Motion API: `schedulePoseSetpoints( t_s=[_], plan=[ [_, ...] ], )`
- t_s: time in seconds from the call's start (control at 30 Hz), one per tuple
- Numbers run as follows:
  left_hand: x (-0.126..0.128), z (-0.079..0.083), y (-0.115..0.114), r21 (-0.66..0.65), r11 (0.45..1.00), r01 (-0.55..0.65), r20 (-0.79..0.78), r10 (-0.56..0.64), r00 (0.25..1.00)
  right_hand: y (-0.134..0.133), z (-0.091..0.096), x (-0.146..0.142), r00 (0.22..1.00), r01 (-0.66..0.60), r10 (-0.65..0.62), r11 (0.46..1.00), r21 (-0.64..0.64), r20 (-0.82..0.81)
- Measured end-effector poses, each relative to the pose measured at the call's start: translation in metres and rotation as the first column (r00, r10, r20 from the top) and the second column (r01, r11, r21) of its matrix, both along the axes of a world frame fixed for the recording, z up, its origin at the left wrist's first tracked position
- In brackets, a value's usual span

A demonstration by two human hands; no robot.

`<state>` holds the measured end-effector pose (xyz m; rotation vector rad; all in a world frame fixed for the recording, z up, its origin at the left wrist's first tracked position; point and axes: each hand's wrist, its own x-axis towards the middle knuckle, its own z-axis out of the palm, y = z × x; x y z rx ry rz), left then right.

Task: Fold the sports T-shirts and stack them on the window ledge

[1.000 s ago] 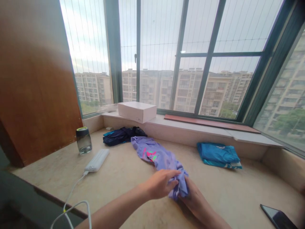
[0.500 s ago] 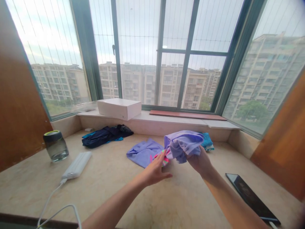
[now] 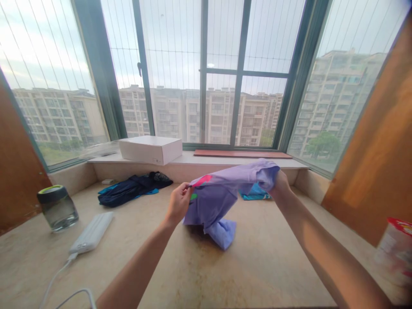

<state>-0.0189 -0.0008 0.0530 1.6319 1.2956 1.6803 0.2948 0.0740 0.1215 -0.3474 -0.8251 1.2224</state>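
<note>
A lavender garment [image 3: 212, 204] with a pink and green print is stretched between my two hands above the counter. Its exact kind I cannot tell. My left hand [image 3: 179, 201] pinches the printed edge at the left. On the right, my right hand [image 3: 280, 185] is closed on a bunched end of the cloth, its fingers partly covered by the fabric. The lower part hangs down, with one fold close to or touching the counter. Behind it, a turquoise folded cloth [image 3: 255, 192] is partly hidden.
Dark blue clothing [image 3: 131, 189] lies at the back left of the counter [image 3: 277, 257]. A water bottle [image 3: 58, 208] and a white power bank [image 3: 92, 234] with a cable are at left. A white box [image 3: 150, 149] stands on the sill. A red-topped container [image 3: 395, 249] is at right.
My left hand has closed on the garment's printed edge and moved left. The cloth has been lifted off the counter and pulled out between both hands. The view has shifted right.
</note>
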Motion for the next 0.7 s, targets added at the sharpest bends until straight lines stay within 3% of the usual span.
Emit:
schedulePoseSetpoints(
  t_s=[0.07,0.13,0.2,0.27,0.37,0.43,0.47,0.53,0.63,0.7],
  plan=[
    [-0.003,0.012,-0.006,0.053,0.994,-0.094,-0.09,0.098,0.991,0.004,-0.004,-0.004,0.999,-0.03,0.029,0.998,-0.059,-0.018],
    [0.004,0.014,-0.012,0.073,0.995,-0.072,-0.231,0.087,0.969,0.001,-0.007,-0.016,0.998,-0.066,0.065,0.991,-0.112,-0.018],
    [0.022,0.006,-0.016,0.016,0.997,0.071,-0.356,-0.061,0.932,-0.009,-0.007,-0.034,0.987,-0.162,0.163,0.976,-0.147,-0.003],
    [0.044,-0.005,-0.016,-0.062,0.977,0.206,-0.382,-0.214,0.899,-0.023,-0.003,-0.053,0.943,-0.323,0.33,0.937,-0.129,0.036],
    [0.074,-0.017,-0.003,-0.101,0.951,0.293,-0.174,-0.307,0.936,-0.046,0.01,-0.078,0.787,-0.583,0.586,0.809,-0.076,0.195],
    [0.085,-0.017,0.009,-0.079,0.948,0.309,0.054,-0.306,0.951,-0.055,0.016,-0.086,0.674,-0.67,0.655,0.737,-0.093,0.341],
    [0.086,-0.015,0.014,-0.064,0.95,0.306,0.161,-0.293,0.943,-0.058,0.016,-0.087,0.645,-0.672,0.643,0.734,-0.093,0.412],
    [0.083,-0.007,0.021,-0.033,0.959,0.282,0.336,-0.255,0.907,-0.058,0.012,-0.084,0.672,-0.59,0.513,0.807,-0.032,0.535],
    [0.069,0.006,0.021,0.007,0.953,0.303,0.519,-0.263,0.813,-0.046,-0.01,-0.069,0.752,-0.32,0.184,0.941,0.107,0.633],
    [0.059,0.014,0.017,0.012,0.936,0.353,0.585,-0.293,0.757,-0.032,-0.03,-0.059,0.729,-0.147,0.002,0.977,0.154,0.685]
  ],
)
